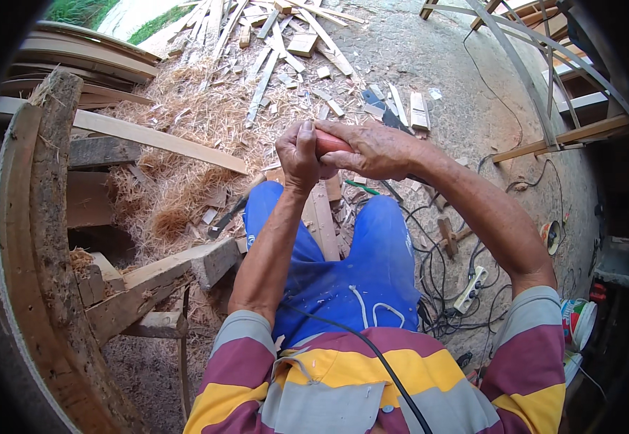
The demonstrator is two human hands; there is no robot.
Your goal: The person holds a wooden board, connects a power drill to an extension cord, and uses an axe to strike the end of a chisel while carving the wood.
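Note:
Both my hands meet above my knees around a red, rounded handle (331,143). My right hand (376,150) is closed over it from the right, its fingers wrapped round. My left hand (300,155) is closed too, thumb up, pressed against the handle's left end. Whatever the handle belongs to is hidden by my hands. Below them a light wooden piece (320,220) stands between my legs, with its far end under my hands. My blue trousers (329,286) show on either side of it.
Wood shavings (191,123) and offcuts (303,43) litter the ground ahead. A rough wooden bench (57,289) is at my left, with a long batten (159,141) beyond. Cables (430,267) and a white power strip (471,289) lie right, near a wooden mallet-like piece (448,237) and a bucket (582,325).

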